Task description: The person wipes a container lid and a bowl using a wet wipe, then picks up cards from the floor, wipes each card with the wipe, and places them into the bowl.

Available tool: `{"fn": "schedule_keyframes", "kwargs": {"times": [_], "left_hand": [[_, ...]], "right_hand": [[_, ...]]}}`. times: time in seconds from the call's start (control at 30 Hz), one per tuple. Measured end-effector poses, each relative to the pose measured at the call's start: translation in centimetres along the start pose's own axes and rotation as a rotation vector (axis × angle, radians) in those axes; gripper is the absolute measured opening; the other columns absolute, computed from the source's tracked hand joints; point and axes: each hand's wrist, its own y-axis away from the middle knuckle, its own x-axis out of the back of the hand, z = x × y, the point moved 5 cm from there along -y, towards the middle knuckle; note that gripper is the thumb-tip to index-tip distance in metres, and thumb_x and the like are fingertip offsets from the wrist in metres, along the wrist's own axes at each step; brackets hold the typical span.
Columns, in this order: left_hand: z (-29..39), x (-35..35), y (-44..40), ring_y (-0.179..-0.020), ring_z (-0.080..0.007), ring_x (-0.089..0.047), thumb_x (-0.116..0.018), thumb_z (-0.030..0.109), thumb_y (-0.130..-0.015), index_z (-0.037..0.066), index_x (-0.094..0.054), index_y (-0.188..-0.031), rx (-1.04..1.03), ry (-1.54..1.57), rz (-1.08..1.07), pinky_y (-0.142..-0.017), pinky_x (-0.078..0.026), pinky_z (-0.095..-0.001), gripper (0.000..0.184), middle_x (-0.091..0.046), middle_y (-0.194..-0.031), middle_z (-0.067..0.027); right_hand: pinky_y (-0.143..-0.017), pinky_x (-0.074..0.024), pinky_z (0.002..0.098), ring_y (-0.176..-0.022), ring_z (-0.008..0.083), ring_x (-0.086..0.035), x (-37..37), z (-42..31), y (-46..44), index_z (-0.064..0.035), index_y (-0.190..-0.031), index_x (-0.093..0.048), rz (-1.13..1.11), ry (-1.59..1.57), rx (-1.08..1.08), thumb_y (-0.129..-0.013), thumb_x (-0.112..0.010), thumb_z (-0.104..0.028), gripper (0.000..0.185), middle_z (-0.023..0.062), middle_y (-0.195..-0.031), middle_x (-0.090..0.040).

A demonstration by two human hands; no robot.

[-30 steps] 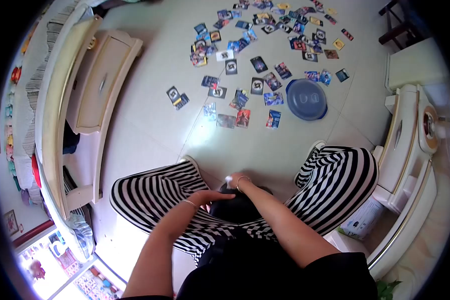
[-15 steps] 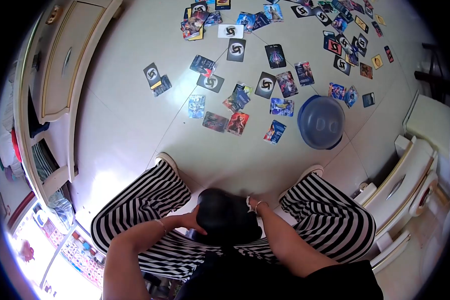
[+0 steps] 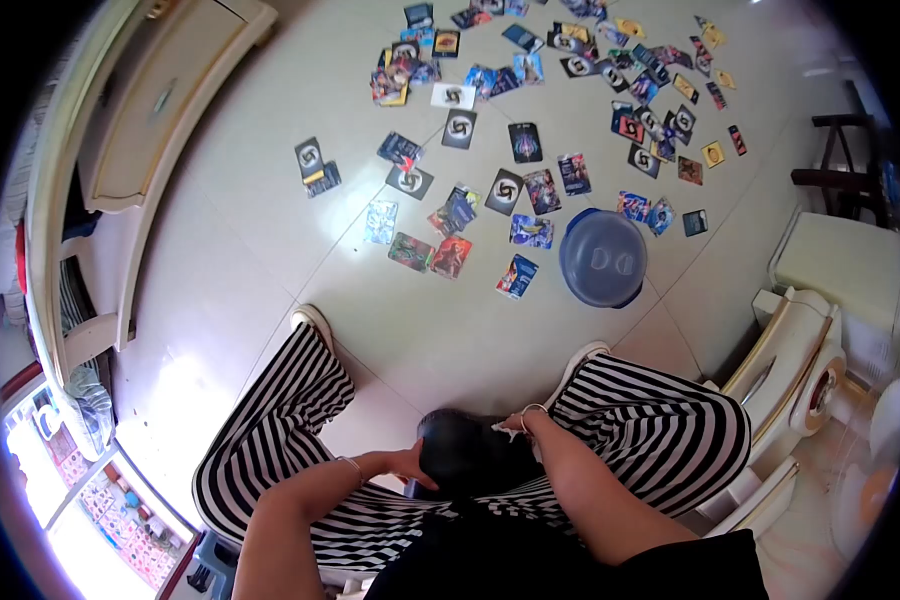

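A black, rounded, shiny thing sits between my striped trouser legs; its exact kind is unclear. My left hand presses against its left side with the fingers curved around the edge. On its upper right side lies my right hand, partly hidden, with bent fingers. A bracelet circles each wrist, and something small and white shows beside my right hand. In front of my feet stands a round blue tub with a translucent lid, apart from both hands.
Many picture cards lie scattered over the tiled floor ahead. A cream cabinet with drawers stands on the left. To the right are cream furniture and a dark chair. A blue-grey plastic stool shows at lower left.
My view has shifted, so the cards and tub appear further left. Both hands and the black thing appear lower and further right, with the hands still at its sides.
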Motion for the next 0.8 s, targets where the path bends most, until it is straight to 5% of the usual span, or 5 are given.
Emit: {"fn": "schedule_keyframes", "kwargs": {"times": [0.17, 0.23, 0.3, 0.57, 0.8], "left_hand": [[1.5, 1.0, -0.8, -0.116, -0.0298, -0.049, -0.086, 0.038, -0.055, 0.003, 0.005, -0.142, 0.23, -0.489, 0.018, -0.09, -0.047, -0.041, 0.131, -0.046, -0.13, -0.0209], [2.1, 2.8, -6.0, -0.12, -0.0291, -0.047, -0.085, 0.043, -0.053, 0.0, -0.016, -0.142, -0.121, -1.073, -0.074, -0.098, -0.04, -0.0379, 0.12, -0.045, -0.132, -0.0198], [9.0, 0.1, -0.4, -0.121, -0.0331, -0.046, -0.076, 0.052, -0.061, 0.001, -0.027, -0.139, -0.123, -1.306, 0.114, -0.101, -0.036, -0.0386, 0.106, -0.047, -0.13, -0.0225], [25.5, -3.4, 4.8, -0.101, -0.0342, -0.059, -0.065, 0.044, -0.076, -0.001, -0.048, -0.124, -0.87, -0.829, 0.89, -0.088, -0.046, -0.0388, 0.068, -0.061, -0.108, -0.0227], [29.5, -5.3, 8.6, -0.104, -0.0326, -0.059, -0.064, 0.043, -0.078, -0.003, -0.05, -0.122, -1.006, -0.85, 0.812, -0.091, -0.045, -0.0366, 0.065, -0.061, -0.112, -0.0207]], "right_hand": [[-0.087, -0.0465, 0.0408, -0.103, 0.0311, -0.06, 1.5, -8.1, 9.9, -0.0122, -0.113, -0.062, 0.423, 0.412, 0.198, -0.075, -0.059, -0.036, 0.046, 0.0125, -0.115, -0.061], [-0.086, -0.0474, 0.0411, -0.102, 0.0318, -0.06, 2.6, -10.1, 14.6, -0.0103, -0.111, -0.063, 0.627, 0.349, 0.279, -0.075, -0.057, -0.033, 0.043, 0.0137, -0.111, -0.063], [-0.084, -0.0478, 0.043, -0.103, 0.0331, -0.06, 4.0, -11.5, 19.3, -0.0063, -0.11, -0.063, 0.8, 0.324, 0.478, -0.074, -0.056, -0.031, 0.044, 0.0162, -0.111, -0.062], [-0.086, -0.0472, 0.0417, -0.101, 0.036, -0.06, 7.9, -6.9, 35.8, 0.0001, -0.107, -0.062, 1.252, 0.188, 0.703, -0.073, -0.056, -0.04, 0.053, 0.0223, -0.109, -0.061], [-0.081, -0.0488, 0.0401, -0.095, 0.0362, -0.062, 8.1, -4.0, 36.9, -0.0001, -0.1, -0.065, 1.359, 0.179, 0.806, -0.071, -0.06, -0.05, 0.058, 0.0244, -0.101, -0.063]]}}
